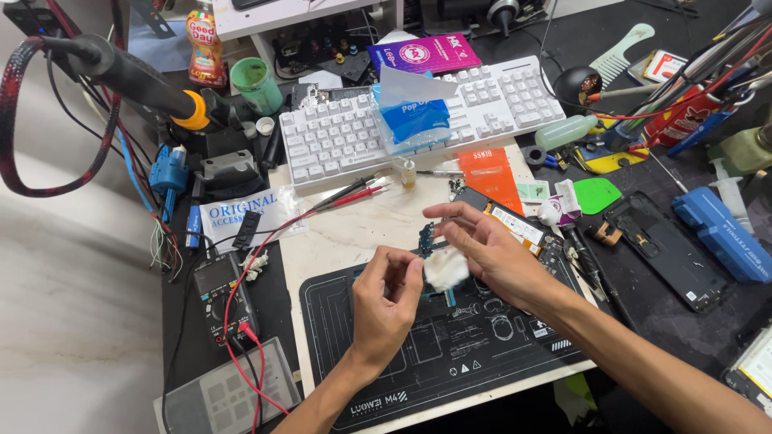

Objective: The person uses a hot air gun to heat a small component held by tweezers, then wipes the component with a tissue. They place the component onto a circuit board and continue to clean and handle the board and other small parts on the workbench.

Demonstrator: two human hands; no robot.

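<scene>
While we look down over the cluttered desk [338, 233], our right hand [490, 249] hovers above the dark repair mat [450, 345], its fingers [450, 213] curled around a small wad of white cotton [445, 269] that it pinches against the thumb. Just behind the wad we see a small blue-green circuit board [428, 237], partly hidden, so we cannot tell which hand grips it. Our left hand [386, 301] sits just beside the cotton, fingers pressed together in a loose fist. Beyond the hands lie a white keyboard [338, 137] with a blue tissue pack [414, 120] on it, and red and black probe leads [354, 191]. A multimeter [221, 293] rests at the left.
</scene>
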